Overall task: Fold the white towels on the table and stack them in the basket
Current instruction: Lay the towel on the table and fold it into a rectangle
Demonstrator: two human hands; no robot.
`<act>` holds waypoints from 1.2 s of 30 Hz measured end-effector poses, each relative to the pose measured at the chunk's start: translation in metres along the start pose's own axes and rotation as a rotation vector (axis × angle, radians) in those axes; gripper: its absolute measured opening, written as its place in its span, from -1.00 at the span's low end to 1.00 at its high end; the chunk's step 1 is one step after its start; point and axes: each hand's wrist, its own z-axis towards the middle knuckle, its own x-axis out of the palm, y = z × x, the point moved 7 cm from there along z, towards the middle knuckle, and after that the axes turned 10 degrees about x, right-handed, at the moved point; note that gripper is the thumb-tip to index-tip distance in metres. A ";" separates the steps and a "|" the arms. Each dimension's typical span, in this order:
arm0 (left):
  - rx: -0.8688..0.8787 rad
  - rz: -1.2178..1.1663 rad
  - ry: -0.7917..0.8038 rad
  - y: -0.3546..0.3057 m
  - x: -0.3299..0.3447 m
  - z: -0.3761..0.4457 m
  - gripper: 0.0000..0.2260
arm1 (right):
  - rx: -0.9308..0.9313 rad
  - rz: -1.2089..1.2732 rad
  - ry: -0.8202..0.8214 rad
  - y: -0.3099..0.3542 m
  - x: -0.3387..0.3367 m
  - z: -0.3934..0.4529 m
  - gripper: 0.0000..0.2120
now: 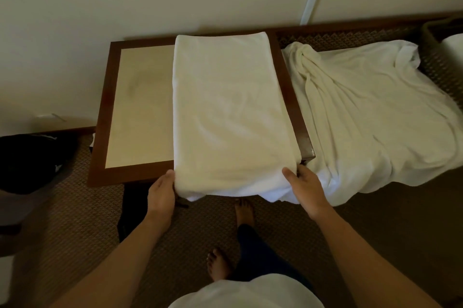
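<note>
on the table (140,107) both hands, left hand (161,192) and right hand (304,187), grip a half-folded towel (230,112) by its near corners; unfolded towel (370,112) waits right, basket (436,39) far right.

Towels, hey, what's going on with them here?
A person is folding a white towel laid lengthwise on a small wooden table. The left hand and right hand grip its near corners, which hang over the table's front edge. A second, unfolded towel lies rumpled to the right of the table. A dark basket at the far right seems to hold something white.
</note>
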 end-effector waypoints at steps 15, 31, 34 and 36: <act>0.278 0.604 0.038 -0.025 -0.003 0.009 -0.72 | -0.032 -0.159 -0.136 -0.006 -0.017 0.017 -0.68; 0.349 0.729 0.002 -0.038 0.007 0.004 -0.61 | -0.095 -0.200 -0.297 0.013 -0.012 0.018 -0.48; 0.292 0.596 0.124 -0.045 0.016 0.007 -0.58 | -0.090 -0.218 -0.315 0.016 -0.011 0.019 -0.50; 0.257 0.533 0.187 -0.049 0.016 0.011 -0.59 | -0.066 -0.210 -0.336 0.015 -0.014 0.023 -0.57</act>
